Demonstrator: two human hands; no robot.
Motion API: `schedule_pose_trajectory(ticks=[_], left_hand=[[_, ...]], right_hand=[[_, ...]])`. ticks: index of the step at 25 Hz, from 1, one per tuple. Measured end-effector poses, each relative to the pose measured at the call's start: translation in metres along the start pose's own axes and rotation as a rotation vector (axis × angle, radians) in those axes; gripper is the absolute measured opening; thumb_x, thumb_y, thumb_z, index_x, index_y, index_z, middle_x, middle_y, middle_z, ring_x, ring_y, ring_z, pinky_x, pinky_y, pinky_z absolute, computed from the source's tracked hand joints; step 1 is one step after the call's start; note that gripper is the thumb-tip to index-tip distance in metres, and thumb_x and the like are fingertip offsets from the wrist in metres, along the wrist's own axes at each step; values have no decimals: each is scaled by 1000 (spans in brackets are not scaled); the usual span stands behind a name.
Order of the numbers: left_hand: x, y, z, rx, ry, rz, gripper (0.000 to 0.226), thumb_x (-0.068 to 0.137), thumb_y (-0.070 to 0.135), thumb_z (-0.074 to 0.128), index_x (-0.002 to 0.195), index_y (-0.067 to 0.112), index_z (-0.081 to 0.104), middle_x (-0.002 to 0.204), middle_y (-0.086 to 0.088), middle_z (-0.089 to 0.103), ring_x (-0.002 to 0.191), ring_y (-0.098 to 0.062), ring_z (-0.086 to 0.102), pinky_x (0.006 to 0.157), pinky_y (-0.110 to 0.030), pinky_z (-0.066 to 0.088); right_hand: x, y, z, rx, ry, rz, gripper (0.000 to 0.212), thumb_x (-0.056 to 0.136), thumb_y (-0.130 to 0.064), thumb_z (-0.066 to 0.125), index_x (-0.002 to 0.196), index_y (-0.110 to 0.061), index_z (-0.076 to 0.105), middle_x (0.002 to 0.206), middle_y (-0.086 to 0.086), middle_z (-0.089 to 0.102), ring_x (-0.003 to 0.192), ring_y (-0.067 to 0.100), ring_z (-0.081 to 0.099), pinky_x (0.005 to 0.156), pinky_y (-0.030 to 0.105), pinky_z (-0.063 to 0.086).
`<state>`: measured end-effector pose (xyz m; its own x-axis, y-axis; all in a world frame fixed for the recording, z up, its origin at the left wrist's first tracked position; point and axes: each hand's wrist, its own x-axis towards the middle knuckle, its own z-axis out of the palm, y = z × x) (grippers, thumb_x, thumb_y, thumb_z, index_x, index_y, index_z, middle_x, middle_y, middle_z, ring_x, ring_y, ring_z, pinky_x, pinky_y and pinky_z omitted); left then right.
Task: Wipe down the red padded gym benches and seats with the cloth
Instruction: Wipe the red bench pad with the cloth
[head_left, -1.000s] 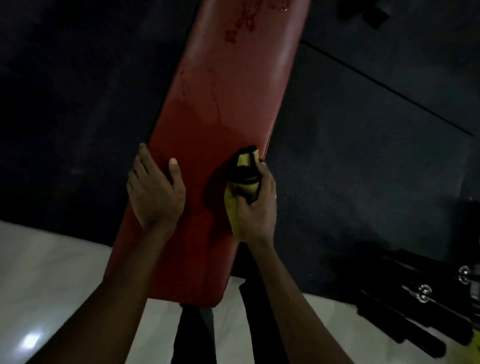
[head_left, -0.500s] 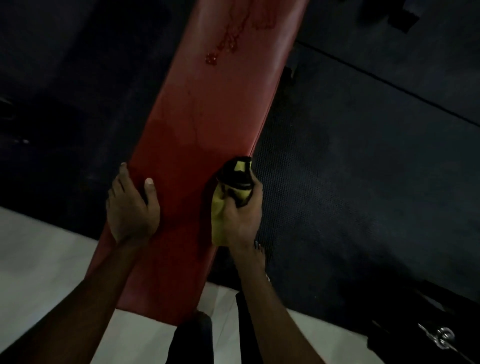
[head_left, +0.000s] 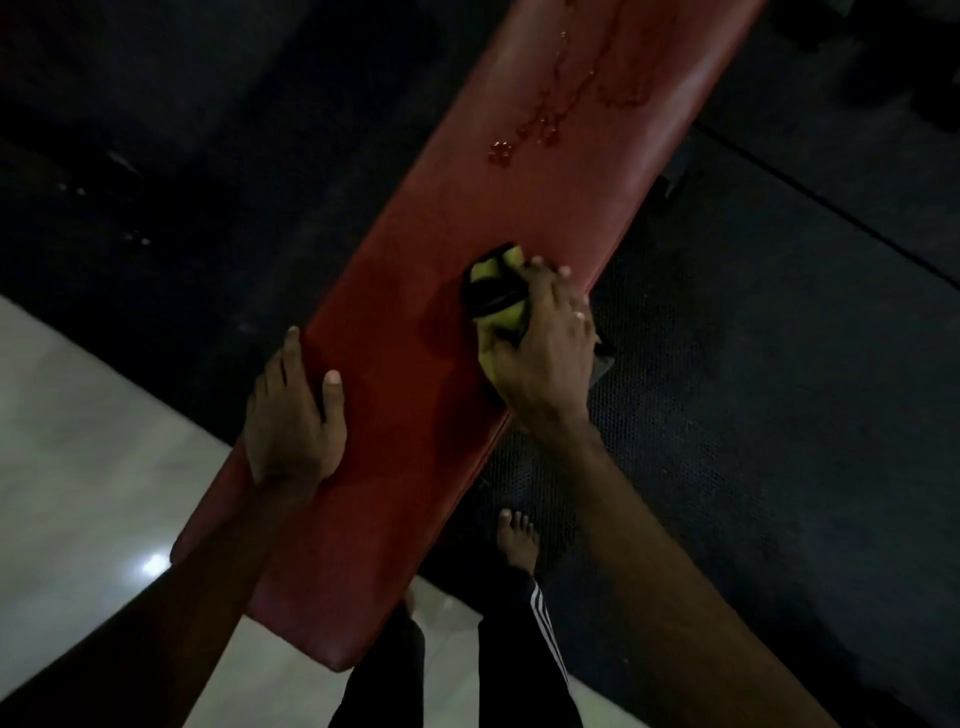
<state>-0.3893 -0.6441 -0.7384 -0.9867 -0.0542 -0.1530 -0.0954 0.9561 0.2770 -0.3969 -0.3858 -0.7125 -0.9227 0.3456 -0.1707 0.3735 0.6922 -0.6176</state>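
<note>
A long red padded bench (head_left: 457, 218) runs diagonally from lower left to upper right. Drops and streaks of liquid (head_left: 566, 109) lie on its far part. My right hand (head_left: 545, 353) presses a bunched yellow and black cloth (head_left: 493, 296) onto the pad near its right edge. My left hand (head_left: 293, 415) lies flat over the bench's left edge, fingers spread, thumb on the pad.
Dark rubber matting (head_left: 779, 364) covers the floor to the right and behind the bench. Pale glossy tiles (head_left: 78, 441) lie at the lower left. My bare foot (head_left: 517, 540) and dark striped trouser legs stand just below the bench's near end.
The view has swung, so the bench now runs more slanted. My right hand with the cloth has slid up along the pad. My left hand stays on the left edge.
</note>
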Motion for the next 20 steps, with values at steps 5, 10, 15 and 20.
schedule_pose_trajectory(ticks=[5,10,15,20], left_hand=[[4,-3,-5,-51,-56,-14,71,100,53,29,159,14,18,151,-17,42,134,-35,44,111,-50,36],[-18,-9,-6,-31,-58,-36,70,101,52,32,160,17,16,160,-12,31,145,-31,31,120,-48,21],[-18,-16,0,-102,-89,-22,72,101,51,31,160,12,13,164,-12,21,152,-23,20,125,-41,14],[-17,-15,-1,-132,-93,-44,73,100,51,35,159,13,17,162,-11,27,148,-24,27,122,-40,17]], right_hand=[[4,-31,14,-229,-143,-211,74,88,-44,62,151,-18,34,161,4,32,152,25,18,125,47,11],[38,-42,12,-162,-40,-11,71,85,-39,64,148,-19,38,157,5,38,150,25,24,125,47,13],[52,-80,36,-339,-238,-372,76,84,-42,68,150,-23,37,154,3,41,145,25,32,121,50,24],[75,-113,53,-318,-152,-193,77,79,-48,67,145,-22,40,142,5,48,130,25,45,109,47,40]])
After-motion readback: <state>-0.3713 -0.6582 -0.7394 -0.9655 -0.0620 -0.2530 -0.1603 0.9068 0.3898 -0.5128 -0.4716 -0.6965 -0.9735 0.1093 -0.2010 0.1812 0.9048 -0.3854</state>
